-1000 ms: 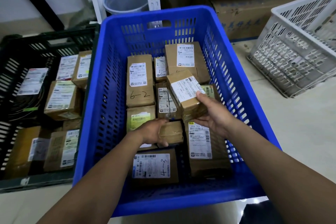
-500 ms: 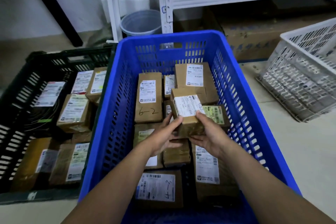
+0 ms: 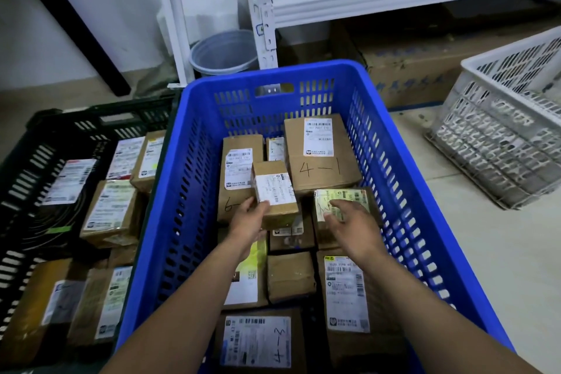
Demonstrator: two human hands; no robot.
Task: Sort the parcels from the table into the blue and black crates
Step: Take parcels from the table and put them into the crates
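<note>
One small brown cardboard parcel [image 3: 274, 193], frame centre over the blue plastic crate [image 3: 391, 143], is pinched in the left hand [image 3: 249, 223]; right hand [image 3: 353, 223] hangs spread, empty. Looks light, rigid; grip opposite side faces, tape probably slick.

— What is in the blue crate [image 3: 194, 179]?
— Lots of brown boxes. The left hand [image 3: 247, 223] holds a small box [image 3: 274, 193]. The right hand [image 3: 353, 226] is open, over a box with a green label [image 3: 340, 203].
— And beside it?
— A black crate [image 3: 39, 143].
</note>
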